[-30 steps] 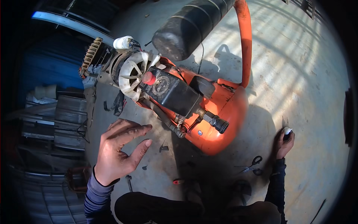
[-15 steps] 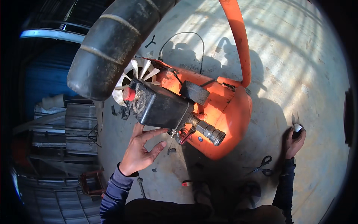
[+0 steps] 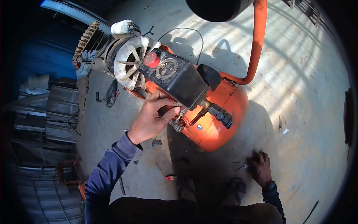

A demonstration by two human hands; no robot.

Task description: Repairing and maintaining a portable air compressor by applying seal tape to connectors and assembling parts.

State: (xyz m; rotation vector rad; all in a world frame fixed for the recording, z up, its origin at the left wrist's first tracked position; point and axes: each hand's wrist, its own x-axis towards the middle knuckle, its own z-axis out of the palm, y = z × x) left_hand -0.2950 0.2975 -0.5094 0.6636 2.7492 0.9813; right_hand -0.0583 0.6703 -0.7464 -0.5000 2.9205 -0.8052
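An orange air compressor stands on the floor before me, its tank (image 3: 223,100) topped by a black pressure switch box (image 3: 182,84) with a red knob (image 3: 151,59). Beneath that box, the thumb and forefinger of my left hand (image 3: 151,117) close on a small metal fitting (image 3: 181,111). A thicker metal fitting (image 3: 177,126) sits just below the thumb. Low on the right, my right hand (image 3: 261,170) is closed over the scissors (image 3: 241,167) on the floor. Its fingers are blurred and hide the handles; the blades point left. A coupler (image 3: 223,118) juts from the box's right side.
The white fan (image 3: 128,63) and the motor lie left of the box. An orange handle (image 3: 257,41) rises behind the tank. On the floor are a small white object (image 3: 285,131), a red-handled tool (image 3: 170,178) and black scraps (image 3: 111,95). Metal sheets (image 3: 33,123) lie at left.
My right hand has let go of the small white object and come down-left to the scissors. My left hand has moved up to the fitting and closed on it. The view has shifted.
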